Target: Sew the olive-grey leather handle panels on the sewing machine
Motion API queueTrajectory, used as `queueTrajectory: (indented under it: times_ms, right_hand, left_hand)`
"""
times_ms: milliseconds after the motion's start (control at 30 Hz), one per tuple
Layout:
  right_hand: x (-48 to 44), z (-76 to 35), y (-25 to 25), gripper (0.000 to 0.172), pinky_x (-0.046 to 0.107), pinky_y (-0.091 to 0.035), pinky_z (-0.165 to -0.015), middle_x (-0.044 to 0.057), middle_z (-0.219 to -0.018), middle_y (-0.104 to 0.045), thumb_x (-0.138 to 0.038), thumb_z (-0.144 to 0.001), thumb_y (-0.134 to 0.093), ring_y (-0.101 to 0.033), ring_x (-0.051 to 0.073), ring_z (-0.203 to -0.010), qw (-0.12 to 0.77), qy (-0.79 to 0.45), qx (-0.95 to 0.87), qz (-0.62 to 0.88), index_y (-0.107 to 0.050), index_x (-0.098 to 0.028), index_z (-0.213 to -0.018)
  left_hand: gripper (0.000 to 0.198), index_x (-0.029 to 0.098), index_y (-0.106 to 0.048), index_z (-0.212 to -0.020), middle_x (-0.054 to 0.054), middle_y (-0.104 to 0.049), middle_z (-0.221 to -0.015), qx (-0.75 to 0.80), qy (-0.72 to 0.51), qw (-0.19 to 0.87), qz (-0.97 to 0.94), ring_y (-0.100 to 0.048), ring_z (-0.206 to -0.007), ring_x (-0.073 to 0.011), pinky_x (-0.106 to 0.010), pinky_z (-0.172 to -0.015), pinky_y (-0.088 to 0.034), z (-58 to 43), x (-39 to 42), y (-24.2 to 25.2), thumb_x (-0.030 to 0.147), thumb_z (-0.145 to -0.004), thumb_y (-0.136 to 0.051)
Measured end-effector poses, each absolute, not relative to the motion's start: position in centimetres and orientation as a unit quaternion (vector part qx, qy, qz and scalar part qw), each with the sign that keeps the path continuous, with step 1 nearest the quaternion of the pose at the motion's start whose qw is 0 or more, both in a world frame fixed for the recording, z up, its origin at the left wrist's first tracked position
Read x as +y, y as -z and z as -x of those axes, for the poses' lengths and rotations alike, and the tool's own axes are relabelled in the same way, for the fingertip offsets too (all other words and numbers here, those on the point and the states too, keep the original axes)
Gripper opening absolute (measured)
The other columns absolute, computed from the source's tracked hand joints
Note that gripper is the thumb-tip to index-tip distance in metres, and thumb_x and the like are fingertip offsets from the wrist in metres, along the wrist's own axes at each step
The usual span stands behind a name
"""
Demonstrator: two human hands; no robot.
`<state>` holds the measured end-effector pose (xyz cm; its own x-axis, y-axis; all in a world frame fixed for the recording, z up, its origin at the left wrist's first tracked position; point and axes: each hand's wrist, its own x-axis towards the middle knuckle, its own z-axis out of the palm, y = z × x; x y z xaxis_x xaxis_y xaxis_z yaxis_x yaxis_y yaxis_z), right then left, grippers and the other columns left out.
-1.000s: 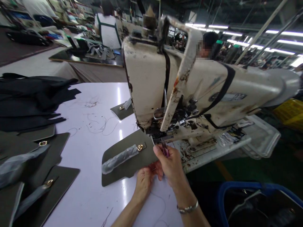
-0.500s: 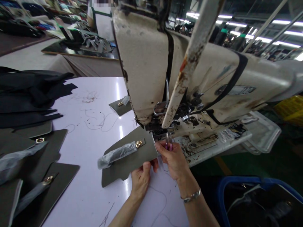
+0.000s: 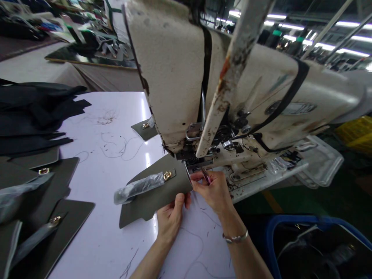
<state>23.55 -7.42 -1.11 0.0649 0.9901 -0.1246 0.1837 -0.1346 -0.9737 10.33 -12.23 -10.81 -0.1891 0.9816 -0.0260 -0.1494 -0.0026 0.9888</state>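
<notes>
My left hand [image 3: 171,217] grips the near edge of an olive-grey leather flap [image 3: 157,192] and holds it lifted off the white table. The flap carries a gold clasp [image 3: 167,175] and a strap wrapped in clear plastic [image 3: 135,188]. Its right edge sits at the needle area of a worn cream sewing machine [image 3: 186,77]. My right hand [image 3: 213,190], with a bracelet on the wrist, is closed on small pink-handled thread snips [image 3: 205,176] just under the presser foot, beside the flap's edge.
More olive flaps with clasps [image 3: 43,182] lie at the left, and one more flap [image 3: 144,130] lies behind the machine. Black fabric pieces [image 3: 35,112] are stacked at the far left. Loose threads litter the white table [image 3: 110,155]. A blue bin [image 3: 308,248] stands at the lower right.
My view has moved closer to the machine. The flap's right edge has risen higher off the table, and my left hand has shifted up along it while the right hand keeps the snips by the needle.
</notes>
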Motion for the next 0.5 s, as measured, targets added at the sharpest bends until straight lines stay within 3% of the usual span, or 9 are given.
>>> queueTrajectory:
  times_ms: [167,333,433,500]
  right_hand:
    - [-7.4,-23.7,1.4,0.018,0.022,-0.033,-0.05,-0.003,-0.056,-0.057,-0.03,-0.071,-0.078,-0.04,0.008,-0.049,0.445,-0.527,-0.467,0.553,-0.08,-0.015,-0.081]
    - [-8.0,-23.8,0.0,0.03,0.023,-0.039,-0.057,0.0,-0.061,-0.063,-0.039,-0.085,-0.07,-0.053,0.011,-0.058,0.419,-0.423,-0.566,0.57,-0.075,-0.016,-0.068]
    - [-8.0,-23.3,-0.4,0.02,0.024,-0.042,-0.06,0.001,-0.067,-0.069,-0.037,-0.081,-0.074,-0.057,0.013,-0.062,0.417,-0.417,-0.557,0.584,-0.079,-0.018,-0.076]
    - [-7.7,-22.9,-0.2,0.016,0.025,-0.043,-0.062,0.001,-0.069,-0.07,-0.034,-0.076,-0.078,-0.059,0.013,-0.063,0.437,-0.484,-0.503,0.567,-0.08,-0.018,-0.077]
  left_hand:
    - [0.038,0.015,-0.065,-0.07,-0.003,-0.061,-0.066,0.506,-0.578,0.504,-0.396,-0.055,-0.061,-0.0144,-0.028,-0.064,-0.045,-10.6,-12.0,10.1,0.043,-0.094,-0.058]
    - [0.043,0.016,-0.059,-0.057,-0.001,-0.056,-0.057,0.549,-0.58,0.46,-0.387,-0.05,-0.054,-0.0124,-0.026,-0.055,-0.041,-10.9,-12.2,7.5,0.047,-0.088,-0.065]
    - [0.041,0.016,-0.063,-0.06,-0.002,-0.059,-0.058,0.566,-0.577,0.448,-0.383,-0.052,-0.054,-0.013,-0.026,-0.053,-0.043,-10.6,-12.1,6.9,0.05,-0.082,-0.07]
    - [0.041,0.017,-0.064,-0.062,-0.004,-0.061,-0.06,0.544,-0.595,0.473,-0.356,-0.052,-0.054,-0.0145,-0.027,-0.053,-0.044,-10.4,-11.8,7.1,0.055,-0.077,-0.073]
